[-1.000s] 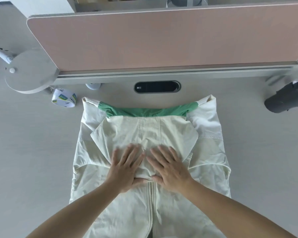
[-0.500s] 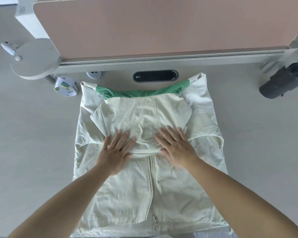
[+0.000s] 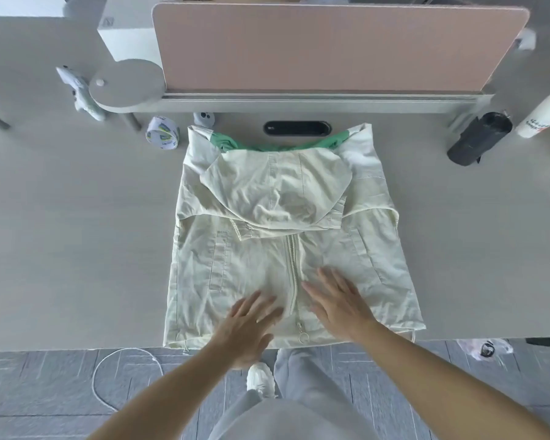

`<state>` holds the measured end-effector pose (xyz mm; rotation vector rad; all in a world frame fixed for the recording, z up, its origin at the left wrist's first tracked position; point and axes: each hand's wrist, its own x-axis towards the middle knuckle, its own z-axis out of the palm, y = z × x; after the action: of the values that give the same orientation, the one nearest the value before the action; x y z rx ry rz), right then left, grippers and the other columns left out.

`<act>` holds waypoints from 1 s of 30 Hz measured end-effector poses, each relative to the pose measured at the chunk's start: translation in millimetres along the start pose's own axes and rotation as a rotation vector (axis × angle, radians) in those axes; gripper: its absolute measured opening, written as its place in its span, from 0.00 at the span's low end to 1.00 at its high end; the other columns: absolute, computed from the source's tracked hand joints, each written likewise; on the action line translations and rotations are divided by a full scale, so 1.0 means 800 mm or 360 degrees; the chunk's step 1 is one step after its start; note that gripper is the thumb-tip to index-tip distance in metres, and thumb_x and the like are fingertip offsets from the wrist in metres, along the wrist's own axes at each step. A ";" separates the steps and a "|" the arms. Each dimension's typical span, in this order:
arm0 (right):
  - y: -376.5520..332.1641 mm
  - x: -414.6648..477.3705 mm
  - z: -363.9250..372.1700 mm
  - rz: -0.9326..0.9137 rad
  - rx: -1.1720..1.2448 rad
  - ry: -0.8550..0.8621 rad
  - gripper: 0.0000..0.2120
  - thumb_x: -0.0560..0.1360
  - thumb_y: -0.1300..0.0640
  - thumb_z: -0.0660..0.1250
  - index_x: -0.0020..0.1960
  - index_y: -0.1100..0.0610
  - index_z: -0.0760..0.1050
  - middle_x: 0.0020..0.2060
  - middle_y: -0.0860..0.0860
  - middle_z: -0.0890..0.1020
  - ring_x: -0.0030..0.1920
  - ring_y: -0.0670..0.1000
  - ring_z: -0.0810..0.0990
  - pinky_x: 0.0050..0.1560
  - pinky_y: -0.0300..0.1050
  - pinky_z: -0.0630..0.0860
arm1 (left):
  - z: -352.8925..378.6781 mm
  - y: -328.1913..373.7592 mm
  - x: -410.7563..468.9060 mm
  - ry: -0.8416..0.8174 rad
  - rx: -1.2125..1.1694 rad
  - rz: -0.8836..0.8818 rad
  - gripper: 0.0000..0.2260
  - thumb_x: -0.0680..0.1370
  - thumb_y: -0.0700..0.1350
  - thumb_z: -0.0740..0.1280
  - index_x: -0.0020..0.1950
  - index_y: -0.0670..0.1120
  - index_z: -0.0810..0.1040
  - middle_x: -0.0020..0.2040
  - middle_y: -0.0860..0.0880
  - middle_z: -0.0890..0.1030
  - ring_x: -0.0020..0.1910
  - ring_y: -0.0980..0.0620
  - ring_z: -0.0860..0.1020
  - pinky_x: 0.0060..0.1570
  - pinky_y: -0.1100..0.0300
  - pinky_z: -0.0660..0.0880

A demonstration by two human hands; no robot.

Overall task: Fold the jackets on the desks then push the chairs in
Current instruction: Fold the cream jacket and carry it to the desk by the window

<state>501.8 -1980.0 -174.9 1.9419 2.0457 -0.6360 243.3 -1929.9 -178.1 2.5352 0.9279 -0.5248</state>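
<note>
We look straight down on a cream fabric zip-up jacket with green lining (image 3: 267, 255), spread front-up on a pale grey desk (image 3: 77, 233). Its hood is folded down over the chest. A left hand (image 3: 245, 328), blurred, and a right hand (image 3: 337, 304) are flat with straight fingers over the lower front, one on each side of the closed zip (image 3: 291, 265). Behind the jacket we see a black oval cable port (image 3: 296, 128) and a pink divider panel (image 3: 331, 46). A printed tape roll (image 3: 162, 133) sits to the left, a dark cylindrical bottle (image 3: 478, 138) to the right.
</note>
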 end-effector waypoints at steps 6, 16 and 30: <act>-0.044 -0.052 0.030 0.0060 -0.0052 -0.0097 0.34 0.75 0.41 0.69 0.75 0.52 0.63 0.80 0.56 0.55 0.79 0.65 0.53 0.75 0.64 0.56 | 0.037 0.048 -0.014 0.0064 -0.0023 -0.0052 0.29 0.63 0.40 0.77 0.63 0.50 0.79 0.64 0.47 0.78 0.60 0.41 0.79 0.53 0.48 0.79; -0.020 -0.039 0.037 -0.0225 0.0206 0.0140 0.19 0.73 0.45 0.72 0.58 0.54 0.74 0.58 0.50 0.74 0.60 0.55 0.72 0.61 0.53 0.73 | 0.020 0.067 0.012 0.0322 -0.0164 -0.0117 0.22 0.77 0.56 0.69 0.70 0.53 0.73 0.69 0.47 0.70 0.69 0.44 0.68 0.67 0.48 0.69; 0.005 -0.070 0.057 -0.0259 -0.0039 0.0417 0.24 0.57 0.64 0.81 0.49 0.54 0.78 0.46 0.49 0.79 0.45 0.55 0.78 0.42 0.49 0.79 | 0.025 0.077 -0.005 0.0479 -0.0189 -0.0154 0.29 0.54 0.28 0.79 0.53 0.45 0.85 0.54 0.48 0.85 0.54 0.48 0.84 0.45 0.53 0.83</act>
<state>504.8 -2050.6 -189.5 1.9474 2.3748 -0.4031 277.8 -1985.2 -178.9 2.5114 1.1542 -0.1092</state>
